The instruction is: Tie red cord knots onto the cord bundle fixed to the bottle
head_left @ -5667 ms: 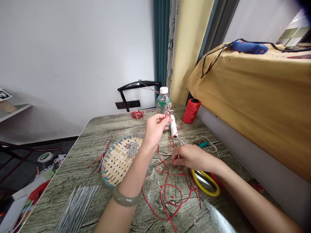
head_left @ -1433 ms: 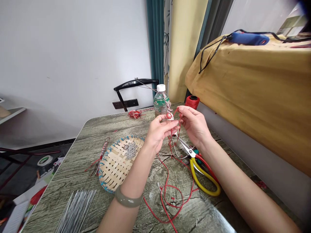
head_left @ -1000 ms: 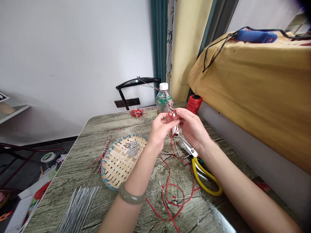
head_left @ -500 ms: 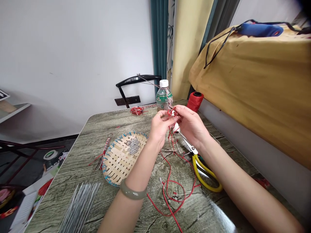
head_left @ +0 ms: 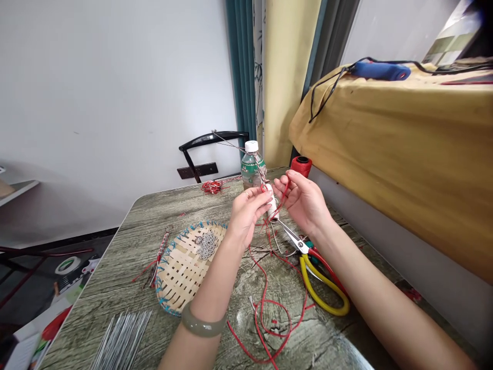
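Red cord is raised above the worktop between both hands, and its slack trails down in loose loops onto the wood near us. We see the left hand closed in a thumb-and-forefinger pinch on the lower end of a braided strand, which runs up and back towards a black chair back. The right hand, just beside it, pinches the red cord, with the other fingers loosely curled. Behind the hands stand a water bottle, a white spool and a red spool. Yellow-handled scissors lie under the right forearm. A woven tray to the left holds metal rings (a small heap).
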Tool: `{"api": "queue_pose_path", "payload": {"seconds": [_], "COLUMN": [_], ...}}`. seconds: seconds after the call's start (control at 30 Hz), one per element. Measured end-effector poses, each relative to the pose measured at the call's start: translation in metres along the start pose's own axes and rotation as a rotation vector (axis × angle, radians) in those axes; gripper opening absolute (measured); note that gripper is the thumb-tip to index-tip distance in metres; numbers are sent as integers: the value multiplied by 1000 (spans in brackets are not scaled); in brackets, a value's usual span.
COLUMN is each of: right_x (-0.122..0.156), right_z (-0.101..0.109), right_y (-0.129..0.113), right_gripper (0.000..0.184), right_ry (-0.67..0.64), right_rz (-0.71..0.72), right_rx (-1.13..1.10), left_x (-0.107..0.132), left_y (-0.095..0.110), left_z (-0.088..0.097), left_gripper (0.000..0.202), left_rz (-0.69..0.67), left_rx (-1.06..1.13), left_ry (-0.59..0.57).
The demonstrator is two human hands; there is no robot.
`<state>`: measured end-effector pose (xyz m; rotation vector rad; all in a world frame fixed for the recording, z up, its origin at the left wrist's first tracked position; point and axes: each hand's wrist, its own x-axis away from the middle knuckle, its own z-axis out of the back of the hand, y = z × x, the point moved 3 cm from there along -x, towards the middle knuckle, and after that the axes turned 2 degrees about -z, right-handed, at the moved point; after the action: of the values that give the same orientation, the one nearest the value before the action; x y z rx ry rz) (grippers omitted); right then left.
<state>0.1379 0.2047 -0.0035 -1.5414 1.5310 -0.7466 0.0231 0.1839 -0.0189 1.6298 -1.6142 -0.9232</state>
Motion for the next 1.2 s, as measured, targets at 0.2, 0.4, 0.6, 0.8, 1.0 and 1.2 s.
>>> {"api": "queue_pose_path", "payload": {"seconds": [0.2,0.4,0.6,0.8,1.0,1.2], "right_x": [-3,0,1,1,1,2], "right_z": [9,3,1,0,0,0], "right_y": [10,20,16,21,28,28], "right_gripper": [14,21,23,14,17,23], "right_ry": [-81,-60,-26,-81,-143,-122], "right_rz": [-133,-69,-30,-85,-199,-219], "right_rx": [162,264,282,218,107,44], "left_x": [-3,-2,-1,-1,-2,-2], "left_y": [0,0,4,3,3,3], "left_z": [7,8,8,9,9,10], "left_gripper": [7,10,13,14,15,15], "left_rz": [-28,-26,-57,-54,-64,-34], "left_rx": [18,25,7,-14,-16,-54], "left_ry": [108,177,250,272,257,243]}}
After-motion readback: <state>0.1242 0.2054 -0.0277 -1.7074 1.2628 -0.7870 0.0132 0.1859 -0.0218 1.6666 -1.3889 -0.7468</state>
